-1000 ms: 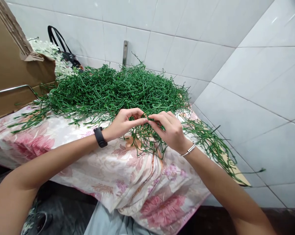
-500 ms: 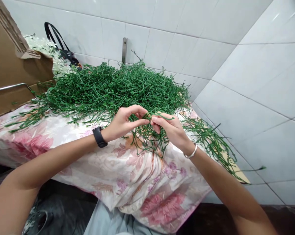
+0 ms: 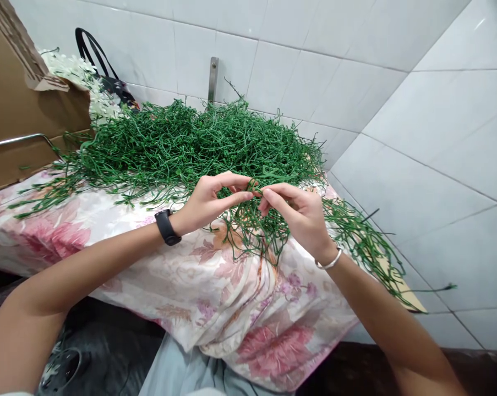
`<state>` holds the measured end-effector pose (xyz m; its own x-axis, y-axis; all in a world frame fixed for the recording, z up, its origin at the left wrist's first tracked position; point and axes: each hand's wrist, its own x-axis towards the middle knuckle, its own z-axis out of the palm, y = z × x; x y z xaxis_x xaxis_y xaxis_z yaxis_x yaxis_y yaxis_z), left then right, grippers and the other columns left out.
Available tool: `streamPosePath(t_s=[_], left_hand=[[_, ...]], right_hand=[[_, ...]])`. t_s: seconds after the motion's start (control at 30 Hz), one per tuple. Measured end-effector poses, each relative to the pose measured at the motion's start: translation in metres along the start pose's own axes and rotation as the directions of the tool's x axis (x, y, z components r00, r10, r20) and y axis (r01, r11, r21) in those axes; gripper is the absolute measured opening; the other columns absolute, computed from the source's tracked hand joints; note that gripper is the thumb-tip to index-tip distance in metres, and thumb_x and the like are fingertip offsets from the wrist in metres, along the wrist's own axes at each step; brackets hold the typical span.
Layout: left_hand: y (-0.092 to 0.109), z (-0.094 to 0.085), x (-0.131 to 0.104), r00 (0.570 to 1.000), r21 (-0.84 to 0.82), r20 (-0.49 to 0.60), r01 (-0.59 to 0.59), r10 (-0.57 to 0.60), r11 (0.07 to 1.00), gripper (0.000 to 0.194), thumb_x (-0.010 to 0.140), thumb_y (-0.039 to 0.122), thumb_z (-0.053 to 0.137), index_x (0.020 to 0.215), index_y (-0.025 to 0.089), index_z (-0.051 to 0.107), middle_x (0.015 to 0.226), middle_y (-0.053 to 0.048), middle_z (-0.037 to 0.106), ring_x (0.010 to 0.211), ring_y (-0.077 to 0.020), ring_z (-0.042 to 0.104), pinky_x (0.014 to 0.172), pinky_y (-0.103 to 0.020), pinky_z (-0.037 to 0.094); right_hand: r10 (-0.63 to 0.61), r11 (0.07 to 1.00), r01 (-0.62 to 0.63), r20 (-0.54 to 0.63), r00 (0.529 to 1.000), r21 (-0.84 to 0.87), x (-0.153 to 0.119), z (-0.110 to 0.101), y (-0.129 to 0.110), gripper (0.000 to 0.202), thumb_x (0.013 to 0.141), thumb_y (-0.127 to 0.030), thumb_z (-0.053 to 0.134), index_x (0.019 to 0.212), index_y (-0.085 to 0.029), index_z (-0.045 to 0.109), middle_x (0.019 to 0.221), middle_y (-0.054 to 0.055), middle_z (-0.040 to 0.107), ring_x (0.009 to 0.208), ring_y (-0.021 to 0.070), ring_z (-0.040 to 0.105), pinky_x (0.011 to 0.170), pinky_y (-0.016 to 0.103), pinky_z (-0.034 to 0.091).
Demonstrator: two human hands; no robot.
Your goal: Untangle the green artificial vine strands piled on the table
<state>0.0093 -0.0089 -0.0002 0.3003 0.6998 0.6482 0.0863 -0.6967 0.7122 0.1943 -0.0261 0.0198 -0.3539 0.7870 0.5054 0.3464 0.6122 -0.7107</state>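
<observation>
My left hand [image 3: 217, 197], with a black band on the wrist, pinches a thin green artificial stem [image 3: 254, 186] between thumb and fingers. My right hand [image 3: 295, 212], wearing a pale bracelet, has thumb and forefinger closed on the same stem, close to the left fingertips. Both hands are over the front edge of a large tangled heap of green artificial stems [image 3: 207, 146]. Some loose stems [image 3: 252, 236] hang and lie below the fingers on the flowered cloth [image 3: 174, 291]. The exact spot gripped is small and partly covered by the fingers.
A cardboard box [image 3: 33, 121] with a metal rod [image 3: 17, 141] stands at the left. White artificial flowers [image 3: 103, 104] and a black-handled bag [image 3: 116, 88] are behind it. More stems [image 3: 359, 236] lie at the table's right edge, beside the tiled wall [image 3: 450, 159].
My right hand has shifted slightly to the right, and its fingers have straightened some. The left hand stays nearly in place, still pinching.
</observation>
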Motion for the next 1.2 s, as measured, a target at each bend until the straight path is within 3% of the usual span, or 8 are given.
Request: streamPosePath(t_s=[0.2, 0.53, 0.73, 0.93, 1.07, 1.2], left_hand=[[0.001, 0.002, -0.002, 0.996, -0.074, 0.045, 0.077, -0.074, 0.994, 0.035, 0.076, 0.031, 0.06, 0.105, 0.012, 0.061, 0.092, -0.009, 0.068, 0.087, -0.0163, 0.062, 0.078, -0.027, 0.048], [0.005, 0.004, -0.004, 0.982, -0.05, 0.174, 0.076, -0.067, 0.996, 0.042, 0.082, 0.028, 0.052, 0.121, 0.014, 0.05, 0.084, -0.005, 0.069, 0.079, -0.0127, 0.062, 0.074, -0.024, 0.048], [0.007, 0.006, -0.004, 0.967, -0.149, 0.233, 0.137, -0.1, 0.979, 0.038, 0.084, 0.028, 0.049, 0.119, 0.015, 0.051, 0.079, -0.004, 0.068, 0.075, -0.0124, 0.062, 0.071, -0.023, 0.05], [0.006, 0.006, -0.004, 0.967, -0.15, 0.228, 0.152, -0.115, 0.977, 0.038, 0.083, 0.028, 0.05, 0.119, 0.013, 0.051, 0.078, -0.005, 0.067, 0.073, -0.0123, 0.062, 0.066, -0.023, 0.049], [0.006, 0.006, -0.005, 0.965, -0.124, 0.231, 0.152, -0.121, 0.981, 0.038, 0.084, 0.028, 0.049, 0.119, 0.013, 0.051, 0.078, -0.005, 0.067, 0.072, -0.0119, 0.061, 0.063, -0.022, 0.048], [0.004, 0.005, -0.005, 0.967, -0.102, 0.235, 0.129, -0.102, 0.986, 0.039, 0.083, 0.028, 0.049, 0.12, 0.014, 0.051, 0.077, -0.004, 0.067, 0.073, -0.0121, 0.06, 0.067, -0.023, 0.048]], right_hand=[[-0.108, 0.98, 0.093, -0.074, 0.991, -0.176, -0.001, 0.0, -0.001, 0.014, 0.086, -0.028, 0.046, 0.085, -0.018, 0.055, 0.062, -0.002, 0.058, 0.049, 0.0063, 0.052, 0.05, 0.021, 0.043], [-0.048, 0.986, 0.045, -0.013, 0.999, -0.158, 0.001, -0.001, 0.004, 0.022, 0.09, -0.034, 0.035, 0.079, -0.019, 0.046, 0.067, -0.001, 0.053, 0.062, 0.0086, 0.052, 0.061, 0.024, 0.04], [0.134, 0.986, -0.14, 0.077, 0.988, 0.088, 0.001, 0.002, 0.002, 0.027, 0.088, -0.039, 0.036, 0.071, -0.019, 0.041, 0.057, -0.002, 0.047, 0.054, 0.0096, 0.048, 0.057, 0.025, 0.04], [0.322, 0.845, -0.407, 0.279, 0.905, 0.347, 0.003, 0.001, -0.004, 0.028, 0.087, -0.033, 0.036, 0.063, -0.018, 0.038, 0.045, -0.003, 0.042, 0.042, 0.0098, 0.044, 0.043, 0.024, 0.035], [0.347, 0.813, -0.458, 0.334, 0.877, 0.36, 0.002, -0.002, -0.006, 0.027, 0.087, -0.032, 0.036, 0.063, -0.018, 0.038, 0.04, -0.005, 0.041, 0.034, 0.0081, 0.039, 0.04, 0.023, 0.032], [0.331, 0.835, -0.434, 0.32, 0.888, 0.339, 0.001, -0.002, -0.007, 0.028, 0.088, -0.035, 0.035, 0.065, -0.019, 0.038, 0.04, -0.005, 0.042, 0.035, 0.0079, 0.04, 0.04, 0.023, 0.033]])
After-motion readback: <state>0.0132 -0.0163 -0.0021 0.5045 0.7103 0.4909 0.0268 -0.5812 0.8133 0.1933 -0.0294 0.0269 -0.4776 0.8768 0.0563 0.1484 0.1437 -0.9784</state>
